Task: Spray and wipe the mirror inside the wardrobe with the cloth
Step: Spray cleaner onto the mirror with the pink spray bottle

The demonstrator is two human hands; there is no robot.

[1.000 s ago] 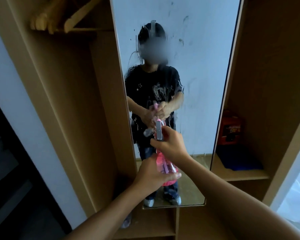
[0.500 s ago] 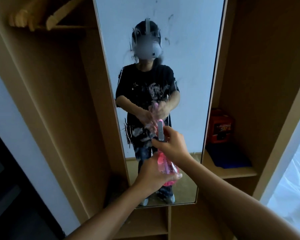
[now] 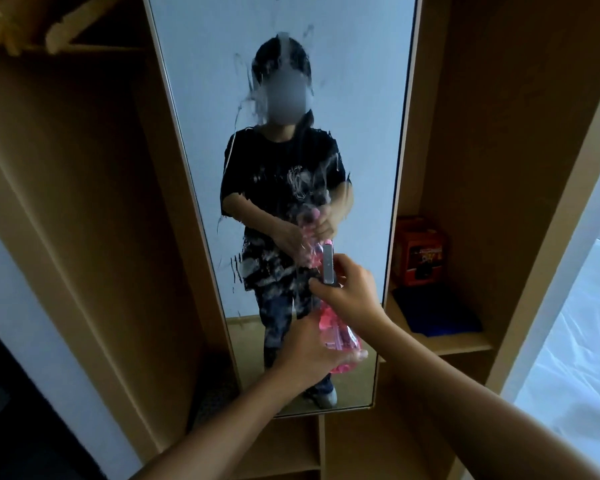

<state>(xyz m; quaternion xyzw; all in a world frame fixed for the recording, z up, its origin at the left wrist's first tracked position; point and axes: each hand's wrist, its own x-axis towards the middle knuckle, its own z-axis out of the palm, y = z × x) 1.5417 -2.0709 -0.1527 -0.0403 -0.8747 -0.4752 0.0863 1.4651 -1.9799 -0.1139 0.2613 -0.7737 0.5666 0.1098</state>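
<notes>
More spray spread across mirror (image 3: 361,98). Bottle (image 3: 336,336) gripped in left hand (image 3: 309,355); trigger squeezed by right hand (image 3: 350,292). Spraying step; next, probably cloth (image 3: 437,315).

Tall mirror (image 3: 361,98) upright in wardrobe, wet foamy streaks mid-pane; pink translucent spray bottle (image 3: 336,336) at its 6 o'clock, nozzle at 12; blue cloth (image 3: 437,315) folded at 3.

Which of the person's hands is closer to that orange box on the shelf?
The right hand. It grips the pink spray bottle at its top, just left of the orange box. The left hand cups the bottle's base, lower and farther left.
</notes>
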